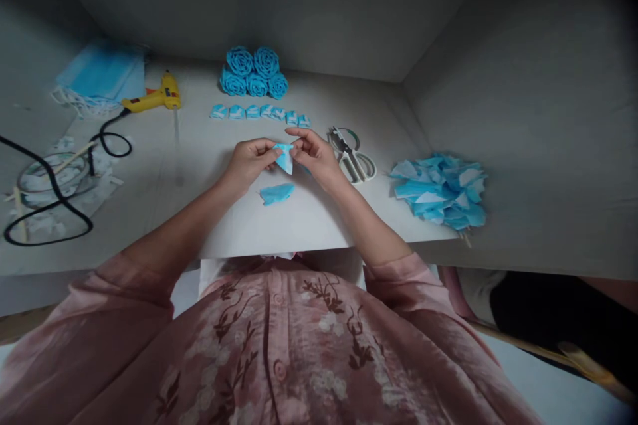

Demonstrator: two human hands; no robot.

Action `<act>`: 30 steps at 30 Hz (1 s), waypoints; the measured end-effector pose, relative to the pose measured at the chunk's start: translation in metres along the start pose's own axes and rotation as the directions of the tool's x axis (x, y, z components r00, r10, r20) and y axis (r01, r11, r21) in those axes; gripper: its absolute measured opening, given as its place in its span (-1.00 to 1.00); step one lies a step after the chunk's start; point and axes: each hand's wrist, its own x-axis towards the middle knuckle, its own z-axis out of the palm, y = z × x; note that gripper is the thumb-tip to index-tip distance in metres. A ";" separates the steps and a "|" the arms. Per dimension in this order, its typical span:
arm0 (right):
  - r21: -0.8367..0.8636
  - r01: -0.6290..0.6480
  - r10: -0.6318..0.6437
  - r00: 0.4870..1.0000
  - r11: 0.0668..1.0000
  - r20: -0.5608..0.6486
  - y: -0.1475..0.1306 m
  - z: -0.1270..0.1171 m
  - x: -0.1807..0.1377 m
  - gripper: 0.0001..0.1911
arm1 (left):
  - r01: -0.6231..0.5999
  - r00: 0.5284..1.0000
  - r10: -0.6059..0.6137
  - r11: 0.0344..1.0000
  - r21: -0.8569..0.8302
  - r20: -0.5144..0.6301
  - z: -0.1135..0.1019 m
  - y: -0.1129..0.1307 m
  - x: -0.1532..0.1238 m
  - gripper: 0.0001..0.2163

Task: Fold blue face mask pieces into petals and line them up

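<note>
My left hand [248,161] and my right hand [313,153] meet over the middle of the white table [299,219]. Both pinch one small blue fabric piece [285,156] between fingertips, the left from its left side, the right from its right. Just below it a second blue fabric piece [277,193] lies flat on the table. A row of several small folded blue pieces [259,112] lies beyond my hands. Behind that row sits a cluster of blue fabric roses [254,72].
Scissors [351,154] lie right of my right hand. A pile of cut blue pieces [441,188] sits at the right edge. A yellow glue gun [154,99] with black cable [60,202], blue face masks [100,76] and a glass dish [52,179] are at left.
</note>
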 end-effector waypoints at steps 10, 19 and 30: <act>-0.447 0.185 -0.195 0.981 0.875 0.024 -0.013 -0.009 -0.003 -0.45 | 0.045 0.998 -0.051 0.993 -0.105 -0.048 -0.005 0.004 0.003 -0.90; -0.666 0.402 -0.354 0.910 0.629 0.215 -0.015 -0.006 -0.004 -0.79 | 0.060 0.995 -0.070 0.990 -0.129 -0.075 -0.004 0.006 0.002 -0.89; -0.559 0.311 -0.320 0.944 0.769 0.085 -0.011 -0.001 -0.004 -0.82 | 0.001 0.992 -0.003 1.000 -0.016 -0.125 0.000 0.008 0.001 -0.80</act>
